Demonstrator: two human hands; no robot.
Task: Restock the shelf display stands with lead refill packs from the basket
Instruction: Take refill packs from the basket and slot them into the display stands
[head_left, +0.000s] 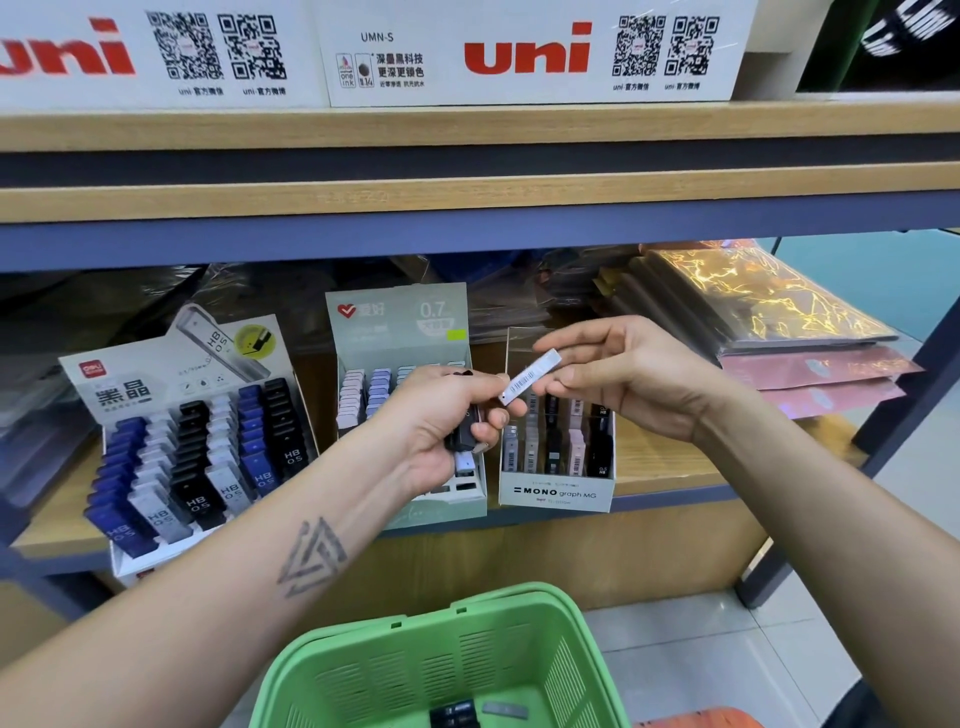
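A wooden shelf (665, 462) in a shop carried three stands: Deli (171, 415), mint (405, 332) and Mono (556, 491). A green basket (467, 660) sat below on tiled floor, a few packs inside. The left hand (441, 431) gripped a bunch of packs (464, 447). The right hand (623, 374) pinched a white pack (530, 376) between thumb and fingers, just above the Mono stand.

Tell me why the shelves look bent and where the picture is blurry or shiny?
Head view: the wide lens bows the wooden shelf edge into a curve; the uni boxes above look soft; glare streaks the glossy gold-patterned packets; the white lead refill pack between the hands stays fairly sharp, its barcode visible; light is even, shadows soft.
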